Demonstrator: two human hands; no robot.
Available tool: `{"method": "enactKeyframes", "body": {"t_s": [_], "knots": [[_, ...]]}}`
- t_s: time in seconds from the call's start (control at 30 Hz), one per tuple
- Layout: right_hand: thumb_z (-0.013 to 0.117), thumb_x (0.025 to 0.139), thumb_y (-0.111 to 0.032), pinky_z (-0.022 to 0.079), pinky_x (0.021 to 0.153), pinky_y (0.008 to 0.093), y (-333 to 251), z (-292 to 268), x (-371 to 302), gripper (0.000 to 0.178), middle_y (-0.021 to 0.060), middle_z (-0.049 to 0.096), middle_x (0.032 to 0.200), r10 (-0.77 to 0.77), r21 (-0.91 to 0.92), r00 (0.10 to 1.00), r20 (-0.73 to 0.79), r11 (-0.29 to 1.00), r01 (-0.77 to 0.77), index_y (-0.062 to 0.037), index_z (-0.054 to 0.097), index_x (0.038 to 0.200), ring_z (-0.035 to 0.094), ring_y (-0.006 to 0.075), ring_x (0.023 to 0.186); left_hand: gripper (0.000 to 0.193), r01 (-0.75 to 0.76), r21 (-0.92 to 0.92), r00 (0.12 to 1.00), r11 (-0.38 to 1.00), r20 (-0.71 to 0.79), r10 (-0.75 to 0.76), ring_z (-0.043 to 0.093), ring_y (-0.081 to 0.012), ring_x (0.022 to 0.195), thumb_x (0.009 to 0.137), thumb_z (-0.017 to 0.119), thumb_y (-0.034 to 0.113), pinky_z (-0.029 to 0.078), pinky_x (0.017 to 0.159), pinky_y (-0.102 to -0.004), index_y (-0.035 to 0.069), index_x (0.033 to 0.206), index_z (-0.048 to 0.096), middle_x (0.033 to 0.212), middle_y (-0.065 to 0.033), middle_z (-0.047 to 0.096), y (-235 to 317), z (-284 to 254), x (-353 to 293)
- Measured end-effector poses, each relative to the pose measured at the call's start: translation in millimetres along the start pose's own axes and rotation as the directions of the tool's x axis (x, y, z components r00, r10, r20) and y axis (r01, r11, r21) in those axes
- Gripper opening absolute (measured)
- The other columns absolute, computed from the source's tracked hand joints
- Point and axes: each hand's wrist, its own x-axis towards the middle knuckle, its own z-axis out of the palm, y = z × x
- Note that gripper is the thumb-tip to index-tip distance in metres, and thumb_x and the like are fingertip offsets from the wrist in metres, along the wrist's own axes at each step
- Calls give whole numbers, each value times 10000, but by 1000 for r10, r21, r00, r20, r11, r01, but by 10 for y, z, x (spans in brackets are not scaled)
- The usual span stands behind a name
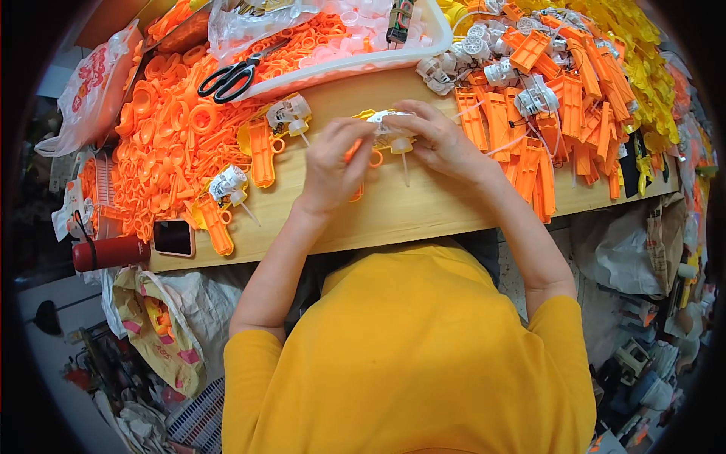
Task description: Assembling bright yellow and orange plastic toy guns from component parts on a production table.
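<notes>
Over the middle of the wooden table, my left hand (338, 160) and my right hand (440, 141) both grip one partly built toy. Its white housing (388, 132) shows between my fingertips, with a thin pale stem pointing down toward me and a bit of yellow shell behind. Orange parts of it stick out beneath my left fingers, which hide most of that side. To the left lie two similar toy assemblies: one with a white housing (289, 113) and orange handle (262, 153), another (228, 184) nearer the table's front edge.
Loose orange parts (162, 144) heap up at left, beside black-handled scissors (228, 79) and a white-rimmed tub (363, 66). Orange handles with wired white housings (529, 113) pile at right, yellow shells (643, 76) beyond. A phone (174, 237) and red flask (112, 253) lie front left.
</notes>
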Motion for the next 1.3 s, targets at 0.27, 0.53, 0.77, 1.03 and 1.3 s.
{"method": "enactKeyframes", "body": {"t_s": [0.27,0.53,0.77,1.03,1.3], "knots": [[539,713,92,434,957,354,-137,-27,-31,600,164,425,1315,38,16,999,25,999,-38,-131,520,1270,435,333,1219,396,-61,179,996,982,78,47,520,-305,1003,718,688,67,416,870,-401,79,1105,605,1071,-142,547,52,-10,-161],[497,691,104,413,980,372,-112,-57,4,599,172,420,1314,26,-8,999,33,1000,-26,-116,543,1246,429,341,1226,361,-168,377,978,911,176,107,424,-331,1132,712,702,146,351,935,-446,134,1064,625,1159,-134,481,52,87,-241],[471,677,122,425,959,361,-181,-25,-7,601,189,419,1319,59,-18,998,8,998,-59,-106,561,1226,435,336,1228,277,-153,443,987,884,113,114,430,-328,1125,705,675,116,361,905,-442,106,977,625,1140,-143,485,90,166,-202],[468,689,122,436,950,366,-227,10,-26,563,201,435,1281,53,-25,998,-24,998,-54,-94,567,1200,457,352,1198,265,-155,437,987,886,108,120,435,-329,1119,695,646,94,363,900,-446,87,958,615,1136,-148,488,147,135,-255],[490,686,102,421,973,380,-273,-102,30,569,191,421,1299,84,-63,996,37,995,-81,-106,552,1212,422,354,1221,241,-127,415,991,901,92,97,431,-328,1123,730,655,118,356,921,-450,101,968,623,1129,-142,486,145,164,-234]]}}
